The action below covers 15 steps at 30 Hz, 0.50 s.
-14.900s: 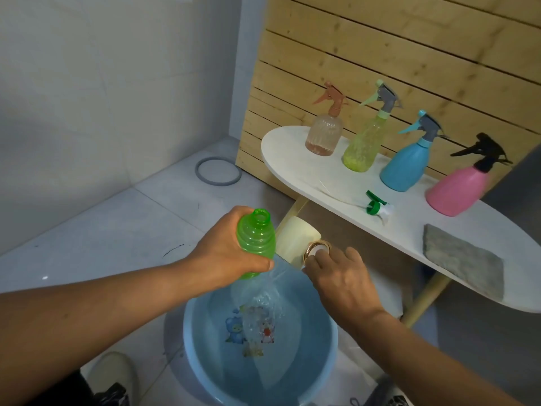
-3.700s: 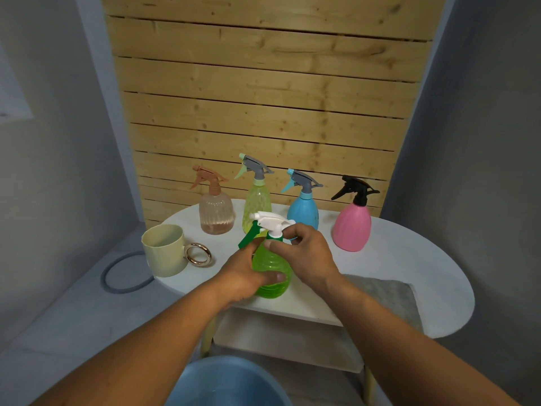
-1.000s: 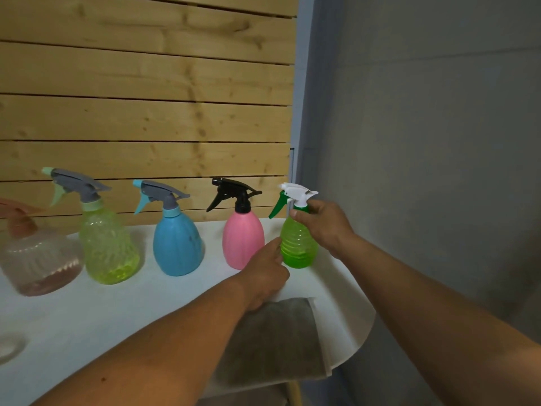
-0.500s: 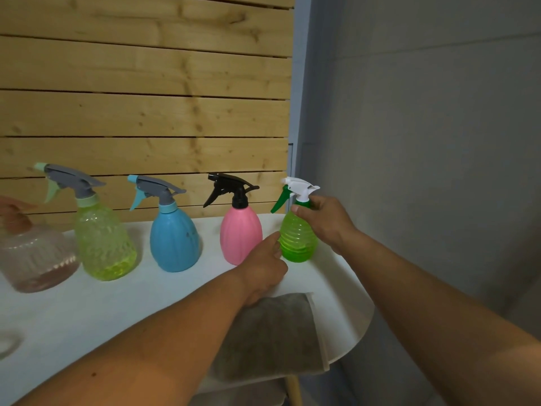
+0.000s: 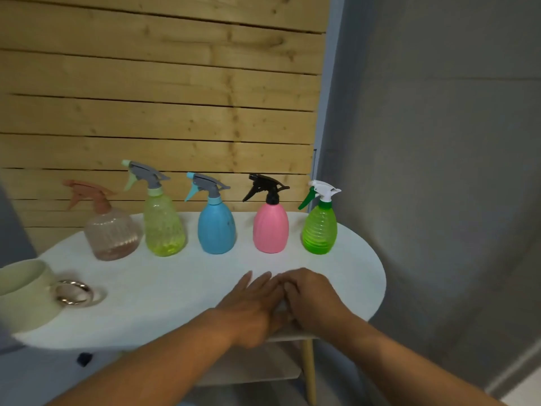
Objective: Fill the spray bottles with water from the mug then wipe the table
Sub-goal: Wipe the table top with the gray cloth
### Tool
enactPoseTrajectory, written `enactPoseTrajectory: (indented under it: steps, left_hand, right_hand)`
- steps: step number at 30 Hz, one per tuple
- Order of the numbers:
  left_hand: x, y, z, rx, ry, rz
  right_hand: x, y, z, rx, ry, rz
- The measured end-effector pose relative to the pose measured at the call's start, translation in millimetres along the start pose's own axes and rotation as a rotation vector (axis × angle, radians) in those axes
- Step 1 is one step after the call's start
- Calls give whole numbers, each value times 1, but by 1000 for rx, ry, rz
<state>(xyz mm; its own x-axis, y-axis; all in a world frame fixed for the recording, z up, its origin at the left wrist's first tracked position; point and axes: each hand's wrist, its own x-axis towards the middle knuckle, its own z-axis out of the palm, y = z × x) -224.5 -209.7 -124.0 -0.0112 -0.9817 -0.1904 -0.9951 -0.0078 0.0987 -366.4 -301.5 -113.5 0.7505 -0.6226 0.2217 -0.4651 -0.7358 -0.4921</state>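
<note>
Five spray bottles stand in a row at the back of the white table (image 5: 175,294): clear brown (image 5: 111,232), yellow-green (image 5: 164,224), blue (image 5: 216,227), pink (image 5: 270,227) and green (image 5: 319,230), all with trigger heads on. The pale mug (image 5: 25,291) sits at the left edge. My left hand (image 5: 251,303) lies flat with straight fingers near the front right. My right hand (image 5: 313,300) is beside it, touching it, with fingers curled down. The grey cloth is almost wholly hidden under both hands; only a pale sliver (image 5: 280,310) shows between them.
A wooden slat wall (image 5: 161,98) backs the table and a grey wall (image 5: 439,171) closes the right side. A lower shelf (image 5: 257,367) and a wooden leg (image 5: 308,370) show under the tabletop.
My right hand has let go of the green bottle, which now stands at the row's right end, and has come down beside my left hand over the cloth. The view has swung left.
</note>
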Motion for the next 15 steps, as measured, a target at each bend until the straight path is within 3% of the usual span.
enactPoseTrajectory:
  steps: [4,8,15]
  left_hand:
    - [-9,-7,-5,-15,-19,-72]
    - [-48,-37,-15,-140,43,-204]
    - [-139,-90,-45,-338,462,-256]
  right_hand:
    - [-11,11,11,-83,-107,-127]
    - [-18,18,14,-355,-309,-126]
    - [-9,2,32,-411,-375,-25]
